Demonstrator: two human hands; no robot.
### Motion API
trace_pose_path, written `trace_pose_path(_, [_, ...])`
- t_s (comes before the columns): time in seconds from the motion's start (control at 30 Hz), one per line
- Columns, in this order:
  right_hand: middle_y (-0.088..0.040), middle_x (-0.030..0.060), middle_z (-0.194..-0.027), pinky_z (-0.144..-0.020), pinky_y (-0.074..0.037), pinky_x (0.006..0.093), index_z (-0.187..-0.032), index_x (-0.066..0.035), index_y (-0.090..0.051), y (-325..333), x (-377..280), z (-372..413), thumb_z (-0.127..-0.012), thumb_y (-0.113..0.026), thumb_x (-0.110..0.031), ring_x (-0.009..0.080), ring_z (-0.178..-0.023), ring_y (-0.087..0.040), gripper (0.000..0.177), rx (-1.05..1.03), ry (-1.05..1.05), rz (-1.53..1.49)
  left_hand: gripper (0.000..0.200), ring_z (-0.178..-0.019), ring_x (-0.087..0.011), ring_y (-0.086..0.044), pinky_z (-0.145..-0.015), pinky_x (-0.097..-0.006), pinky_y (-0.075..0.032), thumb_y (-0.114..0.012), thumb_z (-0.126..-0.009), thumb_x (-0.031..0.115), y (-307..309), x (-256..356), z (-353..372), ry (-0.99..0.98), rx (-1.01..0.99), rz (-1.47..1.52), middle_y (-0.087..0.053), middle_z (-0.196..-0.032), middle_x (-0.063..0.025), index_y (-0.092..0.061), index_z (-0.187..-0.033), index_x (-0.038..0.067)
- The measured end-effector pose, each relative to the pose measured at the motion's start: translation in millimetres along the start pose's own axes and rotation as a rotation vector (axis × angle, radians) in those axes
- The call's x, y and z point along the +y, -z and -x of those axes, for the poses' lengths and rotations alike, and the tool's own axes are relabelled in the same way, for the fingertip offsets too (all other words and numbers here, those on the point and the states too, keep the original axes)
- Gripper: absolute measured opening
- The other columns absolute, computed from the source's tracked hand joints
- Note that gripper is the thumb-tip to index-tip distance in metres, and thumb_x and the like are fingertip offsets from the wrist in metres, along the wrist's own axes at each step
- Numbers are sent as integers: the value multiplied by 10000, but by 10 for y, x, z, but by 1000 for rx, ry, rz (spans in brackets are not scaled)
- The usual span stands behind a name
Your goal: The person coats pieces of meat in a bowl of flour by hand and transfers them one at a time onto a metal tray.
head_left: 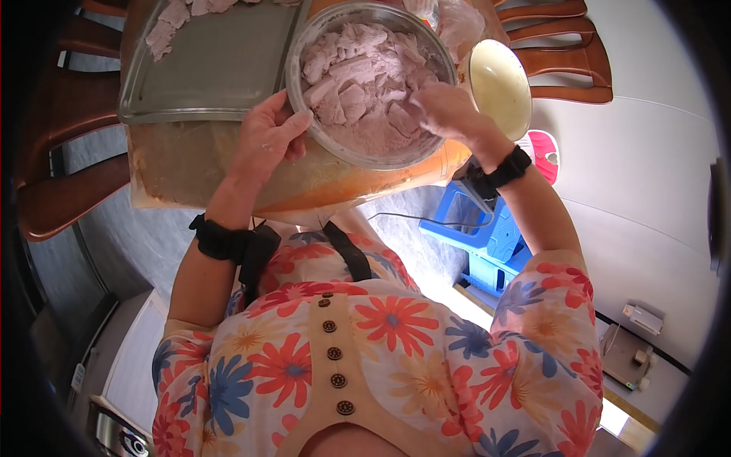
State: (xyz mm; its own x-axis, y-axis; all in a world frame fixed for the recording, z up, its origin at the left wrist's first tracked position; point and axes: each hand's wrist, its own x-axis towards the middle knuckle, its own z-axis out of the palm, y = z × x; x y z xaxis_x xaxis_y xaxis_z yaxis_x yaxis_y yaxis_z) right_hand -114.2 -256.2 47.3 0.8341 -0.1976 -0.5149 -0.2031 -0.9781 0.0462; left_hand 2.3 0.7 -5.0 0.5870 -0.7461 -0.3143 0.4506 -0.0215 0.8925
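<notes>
A large round metal bowl (pixel 304 129) stands at the table's edge, full of pale pink, powder-coated pieces (pixel 358 84) that look like floured meat slices. My left hand (pixel 272 131) grips the bowl's near-left rim, thumb on top and fingers below. Inside the bowl on the right, my right hand (pixel 449 113) is down against the coated pieces with its fingers curled. What sits between those fingers is hidden. To the left lies a metal tray (pixel 205 76) with several similar coated pieces (pixel 164 34) along its far side.
A cream-coloured basin (pixel 500 87) stands right of the bowl, with a clear plastic bag (pixel 461 27) behind it. Wooden chairs (pixel 76 107) flank the table (pixel 175 164). Below the right arm are a blue plastic stool (pixel 487 236) and a thin cable (pixel 426 220).
</notes>
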Motion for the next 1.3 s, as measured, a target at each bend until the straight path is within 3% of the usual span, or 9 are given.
trace_pose_path(0.3, [-629, 145, -1006, -774, -475, 427, -1001, -116, -595, -227, 93, -162, -828, -521, -157, 354, -941, -589, 193, 63, -98, -126, 234, -483, -38, -501, -424, -189, -382, -590, -878, 117, 15, 10, 0, 22, -7, -21, -567, -645, 25, -599, -1097, 34])
trace_pose_path(0.47, [-642, 156, -895, -749, -470, 426, -1000, -92, -590, -66, 188, -146, -788, -601, -222, 356, -871, -607, 249, 381, -125, -156, 241, -483, -42, -503, -422, -188, -380, -585, -881, 116, -1, -28, -9, -8, 5, -7, -566, -643, 22, -594, -1106, 30])
trace_pose_path(0.6, [-642, 151, -882, -713, -474, 429, -978, -61, -578, -297, 143, -226, -774, -634, -251, 363, -838, -615, 284, 194, -126, -91, 246, -483, -40, -501, -421, -187, -379, -585, -883, 118, -4, -8, -8, 5, -2, -11, -569, -645, 22, -592, -1112, 27])
trace_pose_path(0.67, [-635, 127, -850, -670, -478, 398, -1015, -55, -575, -372, 208, -278, -784, -649, -233, 316, -768, -623, 301, 216, 181, -278, 249, -482, -38, -500, -421, -186, -380, -586, -883, 121, 22, -5, -11, 10, -10, -11, -570, -646, 23, -592, -1114, 26])
trace_pose_path(0.87, [-637, 68, -769, -653, -473, 291, -998, -33, -618, -127, 160, -138, -836, -659, -205, 148, -689, -581, 240, 352, 159, -820, 245, -485, -34, -499, -423, -185, -381, -590, -883, 124, 13, -24, -3, 8, -9, -18, -575, -650, 29, -598, -1113, 41])
trace_pose_path(0.97, [-659, 54, -824, -699, -487, 267, -940, -16, -632, -262, 254, -200, -859, -645, -180, 119, -747, -603, 184, 419, 67, -492, 243, -488, -33, -502, -426, -182, -382, -592, -882, 127, 14, -19, -5, -2, -8, -2, -575, -650, 30, -600, -1111, 47])
trace_pose_path(1.1, [-662, 68, -850, -737, -490, 266, -959, -17, -636, -317, 305, -193, -870, -631, -179, 137, -803, -624, 185, 285, -75, -580, 249, -490, -33, -503, -428, -179, -384, -595, -881, 130, 24, -8, -4, 15, -11, -22, -574, -649, 29, -599, -1117, 49])
trace_pose_path(1.17, [-660, 147, -938, -783, -484, 395, -953, -70, -632, -305, 336, -211, -856, -583, -193, 336, -890, -621, 165, 403, 44, -723, 250, -490, -32, -503, -428, -178, -385, -596, -881, 129, 23, -7, -3, 26, -16, -33, -574, -649, 29, -600, -1118, 50])
trace_pose_path(1.3, [-660, 145, -959, -784, -484, 400, -930, -65, -642, -219, 208, -157, -858, -577, -183, 322, -906, -622, 152, 567, 24, -651, 232, -490, -38, -504, -430, -183, -384, -595, -880, 127, -2, -3, -1, 9, 3, -14, -574, -649, 23, -600, -1093, 36])
